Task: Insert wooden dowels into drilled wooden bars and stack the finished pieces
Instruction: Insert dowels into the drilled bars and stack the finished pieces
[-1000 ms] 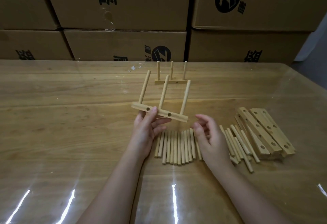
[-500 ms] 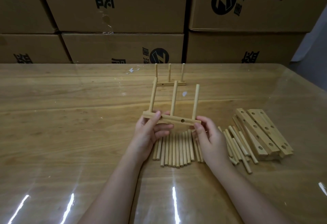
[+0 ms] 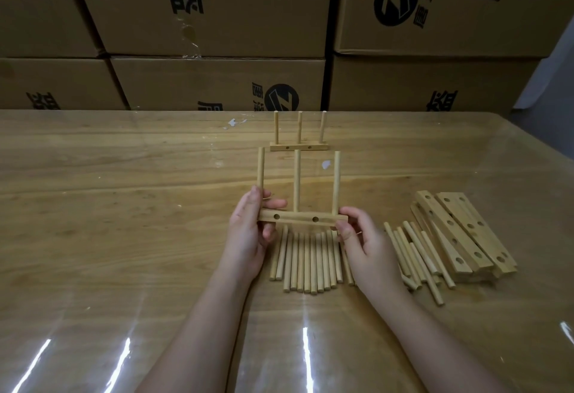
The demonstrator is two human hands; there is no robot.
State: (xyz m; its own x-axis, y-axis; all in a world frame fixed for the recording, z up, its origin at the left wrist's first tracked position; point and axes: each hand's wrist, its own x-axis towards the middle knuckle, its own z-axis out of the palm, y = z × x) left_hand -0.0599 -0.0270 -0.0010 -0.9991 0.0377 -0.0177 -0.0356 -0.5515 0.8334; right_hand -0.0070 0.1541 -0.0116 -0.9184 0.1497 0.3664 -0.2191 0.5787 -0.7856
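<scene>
The bar (image 3: 295, 220) has levelled, left hand (image 3: 248, 234) and right hand (image 3: 368, 240) each gripping an end.

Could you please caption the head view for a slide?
Left hand and right hand hold a three-dowel bar above loose dowels; finished piece stands behind.

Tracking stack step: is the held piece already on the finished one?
No: the left hand and right hand grip the bar, apart from the finished piece farther back.

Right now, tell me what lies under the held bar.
A row of loose dowels lies on the table below the bar; the left hand and right hand partly cover its outer dowels.
</scene>
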